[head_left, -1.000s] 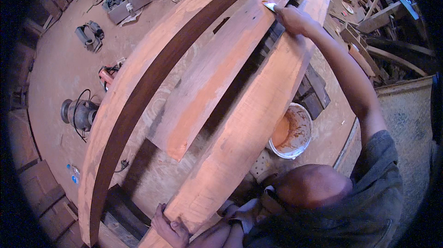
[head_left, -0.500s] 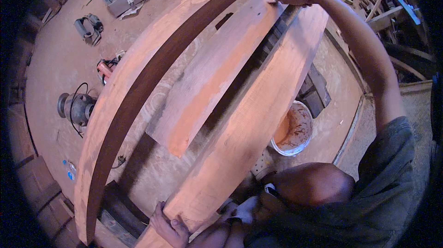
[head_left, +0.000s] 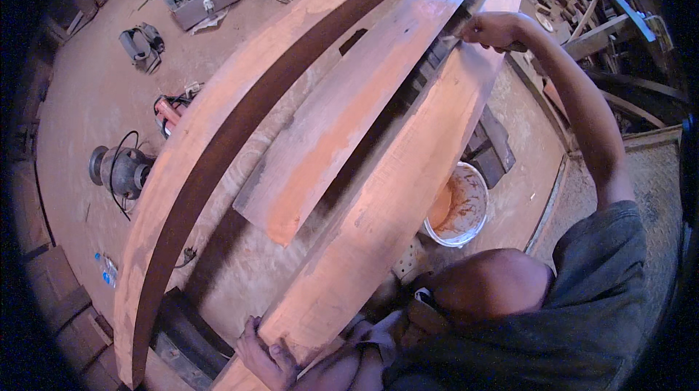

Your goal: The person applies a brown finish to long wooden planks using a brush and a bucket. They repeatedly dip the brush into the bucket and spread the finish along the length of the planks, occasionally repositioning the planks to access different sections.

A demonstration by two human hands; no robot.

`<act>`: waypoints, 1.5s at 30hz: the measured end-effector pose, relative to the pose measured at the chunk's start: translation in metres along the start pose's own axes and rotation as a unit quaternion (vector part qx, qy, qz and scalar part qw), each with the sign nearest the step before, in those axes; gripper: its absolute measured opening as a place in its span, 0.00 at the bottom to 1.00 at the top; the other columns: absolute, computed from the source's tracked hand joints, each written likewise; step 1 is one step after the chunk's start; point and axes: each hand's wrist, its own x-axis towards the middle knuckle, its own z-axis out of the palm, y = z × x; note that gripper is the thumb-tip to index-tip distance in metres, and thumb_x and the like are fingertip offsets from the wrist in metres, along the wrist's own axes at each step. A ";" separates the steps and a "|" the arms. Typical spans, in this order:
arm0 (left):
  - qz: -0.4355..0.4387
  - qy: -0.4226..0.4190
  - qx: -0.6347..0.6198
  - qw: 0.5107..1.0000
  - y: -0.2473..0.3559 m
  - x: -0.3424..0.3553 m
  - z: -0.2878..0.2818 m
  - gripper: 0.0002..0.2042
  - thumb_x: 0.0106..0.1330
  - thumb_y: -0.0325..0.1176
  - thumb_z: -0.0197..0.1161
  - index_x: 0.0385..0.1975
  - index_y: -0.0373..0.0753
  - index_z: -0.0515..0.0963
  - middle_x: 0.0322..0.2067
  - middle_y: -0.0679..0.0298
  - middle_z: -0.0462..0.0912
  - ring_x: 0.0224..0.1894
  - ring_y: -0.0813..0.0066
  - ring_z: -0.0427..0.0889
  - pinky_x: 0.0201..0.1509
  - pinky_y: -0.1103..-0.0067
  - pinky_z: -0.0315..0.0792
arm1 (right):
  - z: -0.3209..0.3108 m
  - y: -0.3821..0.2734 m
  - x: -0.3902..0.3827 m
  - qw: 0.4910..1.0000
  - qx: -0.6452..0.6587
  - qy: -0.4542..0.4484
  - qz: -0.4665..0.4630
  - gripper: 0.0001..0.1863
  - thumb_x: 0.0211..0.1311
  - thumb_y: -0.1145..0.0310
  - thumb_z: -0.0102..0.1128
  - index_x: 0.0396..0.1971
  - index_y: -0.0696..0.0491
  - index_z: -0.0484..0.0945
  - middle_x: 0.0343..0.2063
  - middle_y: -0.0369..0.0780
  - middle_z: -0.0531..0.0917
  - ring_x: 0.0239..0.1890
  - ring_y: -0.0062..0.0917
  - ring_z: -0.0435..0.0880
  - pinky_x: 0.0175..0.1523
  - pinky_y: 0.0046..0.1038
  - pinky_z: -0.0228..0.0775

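My left hand [head_left: 267, 357] is closed round the near end of a long, pale curved plank [head_left: 364, 223], with the thumb on top. Out along the same plank, my right hand [head_left: 499, 32] grips what looks like a scraper [head_left: 456, 28]. Its blade is small and partly hidden by the fingers, over the plank's left edge. A middle board [head_left: 349, 100] lies alongside, with a streak of orange-brown filler down its face. Below the right arm, a white bucket [head_left: 477, 231] holds wet orange-brown paste.
Another curved plank [head_left: 196, 129] bows along the left. Beyond it lie a red power tool [head_left: 168, 110], a grey motor-like machine [head_left: 122, 171] and a plastic bottle [head_left: 106, 270]. A toolbox [head_left: 207, 5] stands at the back; scrap wood [head_left: 604, 34] is heaped at far right.
My right hand has moved right and nearer, from the middle board to the right-hand plank, with the scraper still in it. The left hand keeps its grip.
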 end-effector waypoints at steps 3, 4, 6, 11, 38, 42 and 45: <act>0.009 0.001 0.006 1.000 -0.002 -0.005 0.007 0.32 0.69 0.57 0.38 0.53 0.30 0.70 0.45 0.45 0.76 0.47 0.45 0.73 0.53 0.61 0.64 | -0.018 0.027 -0.002 0.984 0.096 0.142 -0.044 0.20 0.65 0.60 0.48 0.57 0.45 0.72 0.27 0.39 0.79 0.15 0.20 0.70 0.17 0.25 0.65; 0.022 -0.001 0.013 1.000 -0.006 -0.005 0.012 0.32 0.70 0.55 0.37 0.52 0.29 0.70 0.45 0.44 0.75 0.47 0.47 0.72 0.53 0.61 0.62 | -0.027 0.037 0.003 0.984 0.067 0.165 -0.031 0.21 0.66 0.60 0.47 0.58 0.42 0.71 0.26 0.40 0.79 0.15 0.20 0.70 0.17 0.25 0.65; 0.034 -0.005 0.007 0.999 -0.008 -0.003 0.016 0.31 0.69 0.54 0.37 0.52 0.28 0.69 0.44 0.45 0.75 0.46 0.49 0.71 0.53 0.62 0.61 | -0.040 0.042 0.006 0.980 0.037 0.194 -0.016 0.21 0.67 0.58 0.46 0.59 0.43 0.70 0.22 0.40 0.79 0.13 0.21 0.71 0.17 0.27 0.67; 0.000 -0.030 -0.002 1.000 -0.012 -0.004 0.007 0.33 0.68 0.57 0.39 0.51 0.28 0.70 0.43 0.47 0.76 0.44 0.50 0.71 0.52 0.63 0.61 | 0.008 -0.020 -0.034 0.900 0.257 0.316 -0.153 0.24 0.71 0.58 0.44 0.64 0.45 0.62 0.23 0.32 0.68 0.15 0.14 0.67 0.19 0.17 0.62; -0.011 0.018 -0.006 1.000 0.019 0.001 0.011 0.30 0.70 0.54 0.42 0.56 0.31 0.69 0.47 0.46 0.77 0.47 0.44 0.73 0.52 0.61 0.65 | 0.132 0.047 -0.132 0.968 0.093 0.090 -0.215 0.13 0.67 0.61 0.50 0.37 0.55 0.78 0.21 0.43 0.77 0.24 0.33 0.78 0.32 0.34 0.69; -0.014 0.017 0.023 0.999 0.011 -0.004 0.013 0.29 0.70 0.53 0.42 0.55 0.31 0.70 0.45 0.43 0.77 0.46 0.42 0.74 0.51 0.60 0.65 | 0.103 -0.012 -0.123 0.947 0.000 0.071 -0.313 0.14 0.64 0.57 0.53 0.34 0.52 0.79 0.22 0.46 0.80 0.31 0.41 0.81 0.34 0.37 0.72; -0.016 0.015 0.027 0.999 0.020 -0.001 0.012 0.29 0.70 0.53 0.42 0.55 0.31 0.70 0.44 0.42 0.77 0.45 0.41 0.74 0.50 0.59 0.66 | 0.115 -0.059 -0.135 0.957 -0.117 0.044 -0.261 0.13 0.62 0.55 0.54 0.36 0.47 0.80 0.22 0.45 0.80 0.32 0.40 0.82 0.35 0.38 0.73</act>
